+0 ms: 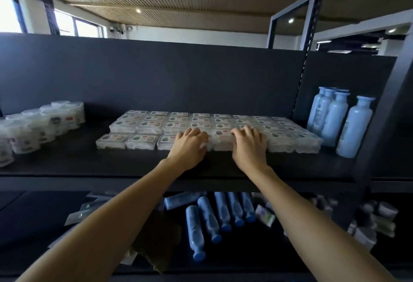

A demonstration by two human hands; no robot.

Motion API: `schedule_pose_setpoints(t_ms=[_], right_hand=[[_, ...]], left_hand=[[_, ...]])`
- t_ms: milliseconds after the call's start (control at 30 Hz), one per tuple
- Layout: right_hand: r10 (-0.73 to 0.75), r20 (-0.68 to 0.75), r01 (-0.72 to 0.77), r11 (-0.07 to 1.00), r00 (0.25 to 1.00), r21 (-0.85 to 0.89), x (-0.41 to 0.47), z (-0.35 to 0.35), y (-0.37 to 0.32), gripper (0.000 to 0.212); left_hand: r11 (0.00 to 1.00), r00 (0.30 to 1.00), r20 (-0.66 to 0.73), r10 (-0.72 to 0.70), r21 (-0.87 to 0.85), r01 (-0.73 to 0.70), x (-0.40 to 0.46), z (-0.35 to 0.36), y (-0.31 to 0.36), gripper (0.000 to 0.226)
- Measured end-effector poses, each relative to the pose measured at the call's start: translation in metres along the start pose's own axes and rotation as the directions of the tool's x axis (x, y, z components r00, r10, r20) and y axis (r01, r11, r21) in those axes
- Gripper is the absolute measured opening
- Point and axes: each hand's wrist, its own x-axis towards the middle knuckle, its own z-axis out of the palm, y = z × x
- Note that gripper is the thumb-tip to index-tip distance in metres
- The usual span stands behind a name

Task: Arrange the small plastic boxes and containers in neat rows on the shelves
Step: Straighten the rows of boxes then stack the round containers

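Note:
Flat clear plastic boxes (154, 123) with labelled lids lie in rows across the dark shelf (89, 161). The front row is offset toward me at its left end. My left hand (190, 144) lies on a front-row box with its fingers over the lid. My right hand (248, 143) rests the same way on the front-row box (221, 143) between both hands, fingers spread over the top. Whether either hand grips a box edge is hidden. Round clear containers (44, 123) stand stacked in rows at the shelf's left end.
Pale blue bottles (335, 120) stand at the right end of the shelf beside a black upright post (301, 76). On the lower shelf lie several blue bottles (214, 219) on their sides, plus packets and small items at left and right.

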Motion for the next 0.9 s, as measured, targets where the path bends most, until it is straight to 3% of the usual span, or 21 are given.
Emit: schedule_pose_setpoints(t_ms=[100, 267, 467, 633, 900], right_hand=[[-0.011, -0.056, 0.015, 0.998, 0.998, 0.069, -0.002, -0.007, 0.006, 0.028], [-0.025, -0.082, 0.027, 0.999, 0.996, 0.025, -0.003, -0.024, 0.063, 0.027], [0.179, 0.106, -0.171, 0.982, 0.978, -0.079, -0.003, -0.031, 0.126, 0.035], [0.118, 0.082, -0.107, 0.986, 0.990, -0.128, -0.006, -0.025, 0.127, 0.030], [0.068, 0.038, -0.066, 0.997, 0.997, -0.048, -0.007, -0.027, 0.128, 0.031]], left_hand=[[1.000, 0.996, -0.089, -0.003, -0.019, 0.002, 0.005, 0.001, 0.016, 0.038], [0.999, 0.998, -0.059, -0.022, -0.039, 0.020, 0.019, 0.017, 0.065, 0.043], [0.997, 0.995, -0.070, -0.067, 0.026, 0.069, 0.024, 0.024, 0.080, 0.040], [0.996, 0.994, -0.071, -0.081, 0.039, 0.084, 0.024, 0.028, 0.078, 0.041], [0.992, 0.991, -0.062, -0.116, 0.036, 0.119, 0.023, 0.029, 0.079, 0.042]])
